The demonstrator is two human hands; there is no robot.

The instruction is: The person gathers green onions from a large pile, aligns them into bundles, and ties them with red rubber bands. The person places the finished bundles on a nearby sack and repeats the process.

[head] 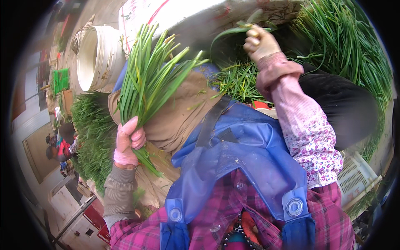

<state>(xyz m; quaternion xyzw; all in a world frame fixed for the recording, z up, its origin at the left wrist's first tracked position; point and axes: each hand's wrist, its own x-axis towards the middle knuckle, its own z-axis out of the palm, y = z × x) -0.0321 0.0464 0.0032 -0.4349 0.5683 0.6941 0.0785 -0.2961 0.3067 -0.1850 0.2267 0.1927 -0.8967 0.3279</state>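
Observation:
My left hand (129, 140), in a thin pink glove, is closed round a bunch of long green leafy stalks (147, 78); their pale cut ends point up and away, and some leaf ends show below the fist. At the upper right my right hand (261, 40) is raised with curled fingers on a few loose green leaves (229, 31), slightly blurred. Beneath that hand lies a heap of loose leaf scraps (239, 81). A brown cloth (175, 122) covers the leg under the bunch, beside a blue waterproof apron (237, 143).
A white plastic bucket (100, 57) lies at the upper left, near a white wrapped block (184, 15). Large piles of green stalks stand at the left (93, 137) and right (340, 47). A pale plastic crate (356, 178) is at lower right. Other people (62, 148) are far left.

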